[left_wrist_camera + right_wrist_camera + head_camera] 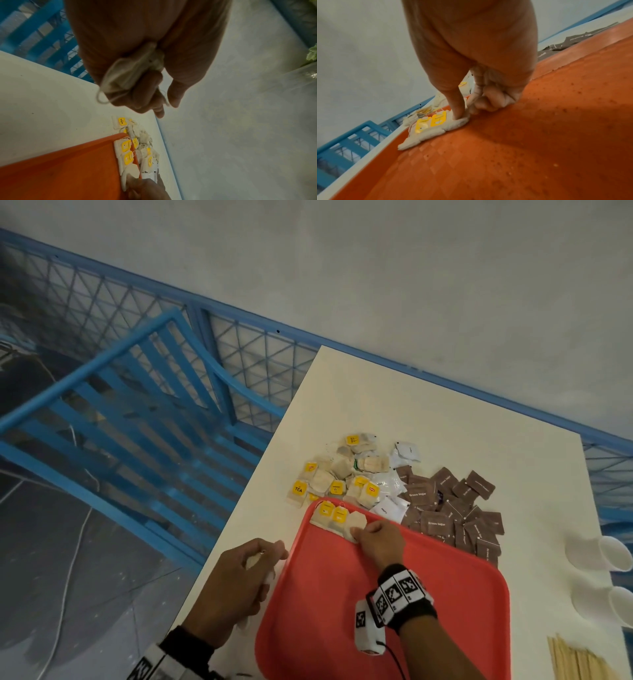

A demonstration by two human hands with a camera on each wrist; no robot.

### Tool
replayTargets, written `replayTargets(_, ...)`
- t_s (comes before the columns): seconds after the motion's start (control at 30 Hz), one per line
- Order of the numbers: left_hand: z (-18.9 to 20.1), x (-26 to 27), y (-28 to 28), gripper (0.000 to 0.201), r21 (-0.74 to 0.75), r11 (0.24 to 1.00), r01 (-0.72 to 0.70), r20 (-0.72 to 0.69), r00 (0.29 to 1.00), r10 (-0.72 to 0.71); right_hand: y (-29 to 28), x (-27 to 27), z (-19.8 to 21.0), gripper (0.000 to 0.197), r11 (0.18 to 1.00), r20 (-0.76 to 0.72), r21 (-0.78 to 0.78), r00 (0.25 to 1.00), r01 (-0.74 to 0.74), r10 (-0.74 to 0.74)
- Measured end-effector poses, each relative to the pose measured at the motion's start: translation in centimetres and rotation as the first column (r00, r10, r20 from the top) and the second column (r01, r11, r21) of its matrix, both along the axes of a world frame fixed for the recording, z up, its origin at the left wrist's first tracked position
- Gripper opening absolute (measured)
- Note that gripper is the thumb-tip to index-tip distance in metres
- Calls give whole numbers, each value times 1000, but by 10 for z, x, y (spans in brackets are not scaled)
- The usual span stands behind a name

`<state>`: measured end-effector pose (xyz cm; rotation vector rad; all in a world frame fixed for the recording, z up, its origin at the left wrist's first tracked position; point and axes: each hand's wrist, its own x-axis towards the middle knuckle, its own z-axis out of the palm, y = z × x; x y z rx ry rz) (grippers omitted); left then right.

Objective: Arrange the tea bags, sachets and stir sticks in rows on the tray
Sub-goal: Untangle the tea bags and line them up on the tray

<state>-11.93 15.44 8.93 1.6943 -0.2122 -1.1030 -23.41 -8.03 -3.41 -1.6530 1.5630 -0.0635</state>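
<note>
A red tray [394, 604] lies at the near edge of the white table [411, 412]. Three tea bags sit in a row in its far left corner; two show yellow tags [331, 514]. My right hand [359, 534] pinches the third tea bag [357, 523], the thumb pressing it onto the tray [522, 135] in the right wrist view, where the tea bag [458, 122] lies under the hand [464, 115]. Left of the tray, my left hand [263, 563] grips a bunch of tea bags [126, 73] with loose strings. Stir sticks [575, 662] lie at the near right.
Beyond the tray lie a loose pile of tea bags [339, 474], white sachets [390, 486] and brown sugar sachets [452, 508]. Two white cups [613, 558] lie on their sides at the right edge. A blue chair [137, 405] and a mesh fence stand left of the table.
</note>
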Motion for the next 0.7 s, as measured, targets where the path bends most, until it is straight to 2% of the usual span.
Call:
replayTargets(0.1, 3, 2, 0, 44, -44, 998, -50, -126, 991, 44, 0, 3, -2, 31, 999, -20, -1, 999, -38, 38)
replayTargets(0.2, 7, 2, -6, 63, -75, 985, -156, -315, 941, 126, 1, 1, 10, 33, 997, -3, -32, 997, -72, 72)
replayTargets(0.27, 10, 2, -10, 72, -124, 972, -201, -433, 892, 130, 4, -2, 29, 32, 994, 86, -82, 993, -70, 77)
replayTargets(0.33, 15, -1, -16, 77, -166, 960, -224, -522, 846, 107, 12, -9, 59, 32, 986, 209, -117, 968, -119, 141)
replayTargets(0.43, 18, -10, -27, 78, -200, 952, -232, -582, 810, 75, 33, -27, 117, 26, 933, 380, -183, 852, -311, 359)
replayTargets(0.5, 19, -18, -35, 79, -208, 959, -194, -582, 812, 38, 47, -39, 151, 14, 848, 434, -300, 730, -436, 528)
replayTargets(0.53, 21, -24, -40, 80, -210, 963, -170, -585, 811, 15, 52, -46, 162, 13, 765, 392, -398, 660, -507, 641)
replayTargets(0.6, 29, -38, -50, 79, -210, 966, -151, -622, 783, -13, 56, -59, 171, 32, 543, 208, -527, 520, -654, 828)
replayTargets(0.63, 33, -45, -53, 78, -210, 966, -150, -648, 761, -22, 56, -64, 171, 38, 474, 144, -536, 477, -699, 867)
replayTargets(0.7, 35, -58, -58, 73, -212, 970, -120, -664, 746, -53, 52, -72, 170, 33, 437, 118, -546, 451, -714, 885)
